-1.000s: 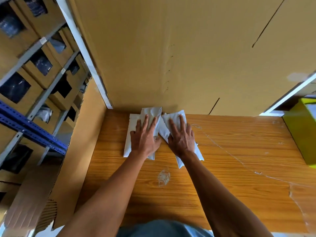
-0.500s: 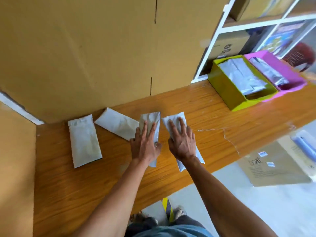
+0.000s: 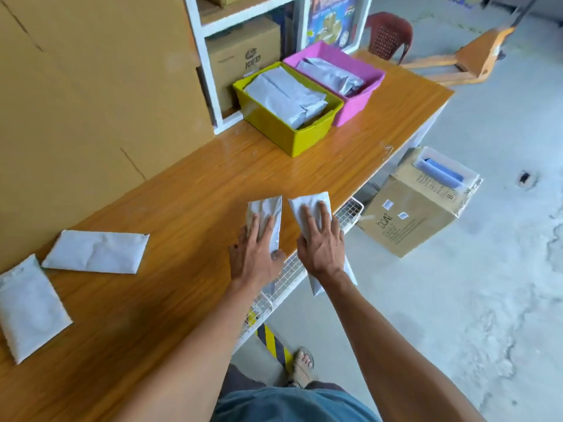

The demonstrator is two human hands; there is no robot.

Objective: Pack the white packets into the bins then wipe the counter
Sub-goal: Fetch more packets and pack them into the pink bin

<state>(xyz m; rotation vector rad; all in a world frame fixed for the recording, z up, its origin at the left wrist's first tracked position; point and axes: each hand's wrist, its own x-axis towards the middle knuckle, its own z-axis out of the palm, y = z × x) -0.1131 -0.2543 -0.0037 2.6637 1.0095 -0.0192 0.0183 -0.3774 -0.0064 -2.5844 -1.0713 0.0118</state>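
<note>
My left hand [image 3: 256,254] lies flat, fingers straight, on a white packet [image 3: 266,208] at the front edge of the wooden counter [image 3: 198,193]. My right hand [image 3: 321,245] presses flat on a second white packet [image 3: 307,205], whose near end hangs past the counter's edge. Two more white packets [image 3: 94,252] [image 3: 29,309] lie on the counter at the left. At the counter's far right stand a yellow-green bin [image 3: 292,138] and a pink bin [image 3: 356,105], side by side, each holding grey-white packets.
A tall cardboard wall [image 3: 91,102] backs the counter. Beside it stands a white shelf [image 3: 210,86] with a cardboard box. A wire basket [image 3: 286,269] hangs under the counter's front edge. A cardboard box [image 3: 411,214] sits on the floor at the right.
Both hands have slid their two packets to the right along the counter, up to its front edge and away from the other two packets. The bins have come into view.
</note>
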